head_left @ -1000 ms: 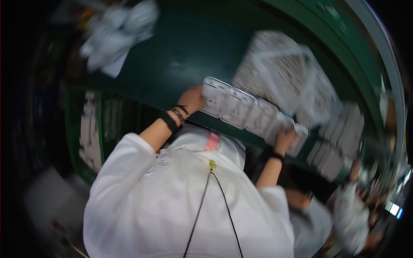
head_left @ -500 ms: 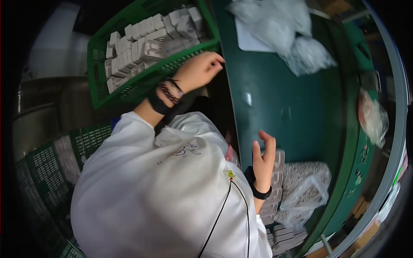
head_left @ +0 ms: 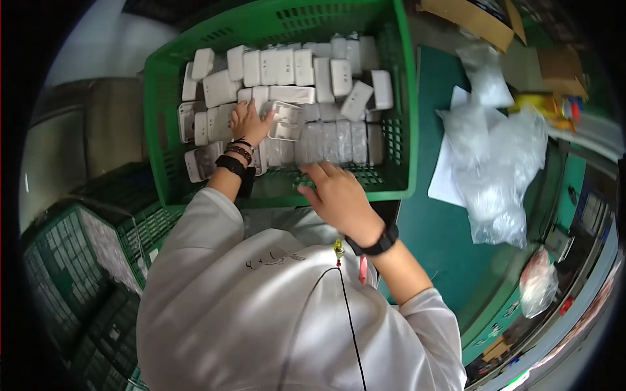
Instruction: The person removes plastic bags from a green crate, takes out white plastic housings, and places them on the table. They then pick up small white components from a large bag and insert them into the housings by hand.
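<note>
A large green plastic crate point(head_left: 280, 190) stands before me, packed with rows of white plastic housings point(head_left: 277, 65). Inside its left half, my left hand point(head_left: 250, 125) lies with fingers spread over the housings, touching their tops; nothing is gripped in it. Just right of its fingers, an open-backed white housing point(head_left: 285, 120) shows its hollow inside. My right hand point(head_left: 342, 199) is over the crate's near rim, thumb apart from the fingers and holding nothing visible. Its fingertips are nearest to a row of housings in clear wrap point(head_left: 331, 142).
To the right is a green workbench point(head_left: 424, 254) bearing clear plastic bags point(head_left: 495, 176) on a white sheet point(head_left: 443, 176). Cardboard boxes point(head_left: 466, 19) stand at the far right. More green crates point(head_left: 78, 241) are stacked at my lower left.
My view has turned left, bringing the crate to the centre. My left hand has gone from outside the crate onto the housings, and my right hand from the bench to the crate's rim.
</note>
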A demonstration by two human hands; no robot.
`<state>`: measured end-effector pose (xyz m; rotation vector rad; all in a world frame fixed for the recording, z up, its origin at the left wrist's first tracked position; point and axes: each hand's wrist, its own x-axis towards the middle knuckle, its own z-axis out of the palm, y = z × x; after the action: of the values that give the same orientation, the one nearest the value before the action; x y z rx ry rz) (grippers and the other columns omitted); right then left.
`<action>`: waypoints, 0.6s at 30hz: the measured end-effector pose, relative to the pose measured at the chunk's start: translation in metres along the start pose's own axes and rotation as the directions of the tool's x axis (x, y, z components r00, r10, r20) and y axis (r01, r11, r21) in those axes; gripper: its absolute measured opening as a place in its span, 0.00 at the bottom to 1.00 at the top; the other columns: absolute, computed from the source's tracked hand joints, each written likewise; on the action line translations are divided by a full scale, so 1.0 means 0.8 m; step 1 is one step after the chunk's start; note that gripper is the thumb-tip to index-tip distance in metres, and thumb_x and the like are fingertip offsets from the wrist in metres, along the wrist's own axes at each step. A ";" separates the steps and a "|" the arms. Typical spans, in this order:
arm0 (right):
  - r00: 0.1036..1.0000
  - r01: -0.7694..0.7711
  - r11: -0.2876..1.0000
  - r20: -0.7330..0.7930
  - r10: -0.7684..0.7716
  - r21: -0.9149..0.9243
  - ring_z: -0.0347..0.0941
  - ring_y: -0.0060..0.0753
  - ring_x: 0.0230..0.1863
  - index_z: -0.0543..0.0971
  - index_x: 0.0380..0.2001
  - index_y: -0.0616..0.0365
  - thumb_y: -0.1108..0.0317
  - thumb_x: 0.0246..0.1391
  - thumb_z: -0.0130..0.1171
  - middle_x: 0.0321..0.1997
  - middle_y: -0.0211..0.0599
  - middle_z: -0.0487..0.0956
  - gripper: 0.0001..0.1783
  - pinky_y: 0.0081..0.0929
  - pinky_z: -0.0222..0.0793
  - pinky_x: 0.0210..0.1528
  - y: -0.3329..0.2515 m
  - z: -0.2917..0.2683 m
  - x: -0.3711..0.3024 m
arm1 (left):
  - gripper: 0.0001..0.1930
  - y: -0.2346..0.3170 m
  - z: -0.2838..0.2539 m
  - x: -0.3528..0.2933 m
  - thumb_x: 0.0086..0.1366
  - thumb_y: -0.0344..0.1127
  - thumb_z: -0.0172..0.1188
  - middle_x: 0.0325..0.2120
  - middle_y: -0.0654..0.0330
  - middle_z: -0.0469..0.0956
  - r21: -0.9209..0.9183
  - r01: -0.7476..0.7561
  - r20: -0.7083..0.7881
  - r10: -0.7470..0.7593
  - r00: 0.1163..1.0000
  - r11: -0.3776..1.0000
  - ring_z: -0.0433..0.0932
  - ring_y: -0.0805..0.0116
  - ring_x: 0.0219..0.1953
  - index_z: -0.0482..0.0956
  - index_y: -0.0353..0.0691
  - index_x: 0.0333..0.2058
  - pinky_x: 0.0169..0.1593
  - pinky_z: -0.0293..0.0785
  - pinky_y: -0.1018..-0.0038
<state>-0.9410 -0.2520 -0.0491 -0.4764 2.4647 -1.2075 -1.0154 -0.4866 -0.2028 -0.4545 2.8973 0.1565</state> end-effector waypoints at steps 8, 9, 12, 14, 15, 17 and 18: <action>0.994 -0.021 0.985 0.105 0.039 -0.169 0.72 0.55 0.31 0.68 0.38 0.62 0.65 0.46 0.51 0.31 0.49 0.74 0.16 0.42 0.68 0.32 0.062 0.139 0.174 | 0.32 -0.145 0.002 0.019 0.56 0.57 0.48 0.52 0.52 0.59 -0.054 0.311 -0.190 -0.315 0.930 0.949 0.56 0.50 0.54 0.62 0.39 0.52 0.54 0.56 0.62; 0.993 -0.009 0.986 0.114 0.028 -0.164 0.72 0.55 0.31 0.68 0.38 0.62 0.65 0.46 0.51 0.31 0.49 0.74 0.16 0.42 0.68 0.32 0.055 0.158 0.184 | 0.32 -0.173 0.011 0.023 0.56 0.57 0.48 0.52 0.52 0.59 -0.050 0.324 -0.195 -0.328 0.925 0.945 0.56 0.50 0.54 0.62 0.39 0.52 0.54 0.56 0.62; 0.993 -0.104 0.986 0.065 0.096 0.133 0.69 0.58 0.37 0.64 0.41 0.65 0.65 0.46 0.51 0.35 0.55 0.71 0.20 0.42 0.67 0.38 0.016 0.224 0.213 | 0.33 -0.254 0.028 0.040 0.57 0.58 0.48 0.53 0.51 0.59 -0.512 0.487 0.211 -0.446 0.870 0.708 0.59 0.49 0.53 0.62 0.38 0.52 0.52 0.57 0.60; 0.962 -0.272 0.893 0.090 0.257 0.359 0.64 0.61 0.43 0.63 0.41 0.69 0.64 0.44 0.53 0.43 0.60 0.64 0.24 0.43 0.63 0.45 0.018 0.267 0.235 | 0.34 -0.250 0.020 0.051 0.56 0.58 0.48 0.54 0.51 0.58 -0.528 0.476 0.281 -0.385 0.879 0.703 0.59 0.50 0.53 0.60 0.38 0.53 0.53 0.57 0.59; 0.963 -0.270 0.891 0.089 0.256 0.364 0.64 0.61 0.43 0.63 0.41 0.69 0.64 0.44 0.53 0.43 0.60 0.64 0.24 0.43 0.63 0.45 0.019 0.278 0.247 | 0.35 -0.251 0.012 0.056 0.56 0.59 0.48 0.55 0.50 0.57 -0.542 0.477 0.349 -0.330 0.877 0.692 0.58 0.51 0.54 0.59 0.37 0.54 0.53 0.57 0.59; 0.932 -0.362 0.844 0.166 0.322 0.395 0.60 0.61 0.47 0.62 0.41 0.72 0.63 0.42 0.55 0.45 0.61 0.60 0.27 0.41 0.60 0.48 0.014 0.288 0.262 | 0.37 -0.249 0.000 0.062 0.55 0.60 0.49 0.56 0.50 0.56 -0.551 0.477 0.415 -0.272 0.868 0.685 0.58 0.51 0.55 0.57 0.37 0.55 0.53 0.56 0.58; 0.911 -0.411 0.816 0.206 0.357 0.406 0.58 0.61 0.49 0.61 0.41 0.74 0.63 0.41 0.56 0.46 0.62 0.58 0.28 0.40 0.59 0.50 0.013 0.294 0.265 | 0.38 -0.246 -0.005 0.063 0.55 0.61 0.49 0.56 0.51 0.56 -0.570 0.514 0.451 -0.279 0.848 0.641 0.58 0.52 0.55 0.57 0.38 0.55 0.54 0.56 0.58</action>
<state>-1.0226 -0.5010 -0.2273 0.0780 1.9601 -1.4459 -1.0012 -0.6881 -0.2239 -1.0682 2.2399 1.1239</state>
